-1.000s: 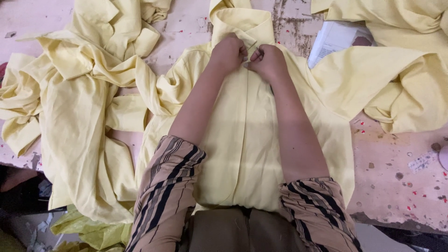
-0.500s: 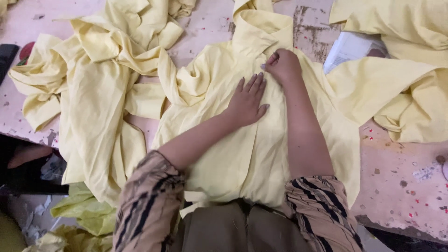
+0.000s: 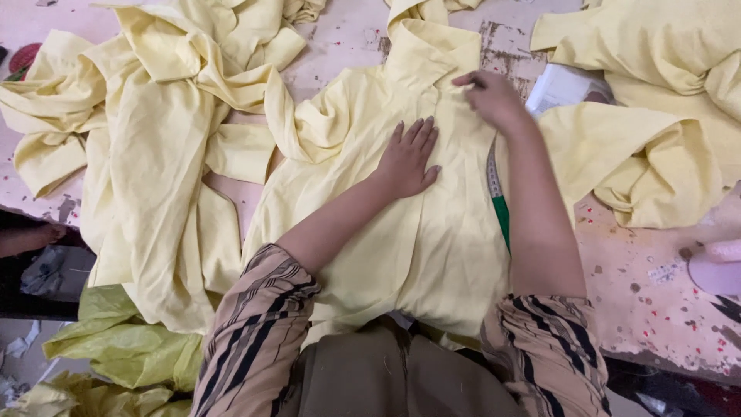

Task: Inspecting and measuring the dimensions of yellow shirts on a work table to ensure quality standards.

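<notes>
A pale yellow collared shirt (image 3: 432, 239) lies front-up on the pink, stained table (image 3: 648, 309), its collar pointing away from me. My left hand (image 3: 409, 158) rests flat on the shirt's chest with the fingers spread and holds nothing. My right hand (image 3: 490, 96) sits just below the collar, with its fingers pinched on the top end of a measuring tape (image 3: 498, 197). The white and green tape runs down the shirt front beside my right forearm. Its lower end is hidden under my arm.
Crumpled yellow garments lie heaped at the left (image 3: 154, 147) and the upper right (image 3: 664, 116). A white packet (image 3: 559, 85) peeks out between shirts. Yellow-green plastic bags (image 3: 123, 347) sit below the table's left edge. A pale pink object (image 3: 718, 266) lies at the right edge.
Both hands were together at the collar. My left hand slid down and flattened on the chest. The measuring tape now shows along the shirt front under my right hand.
</notes>
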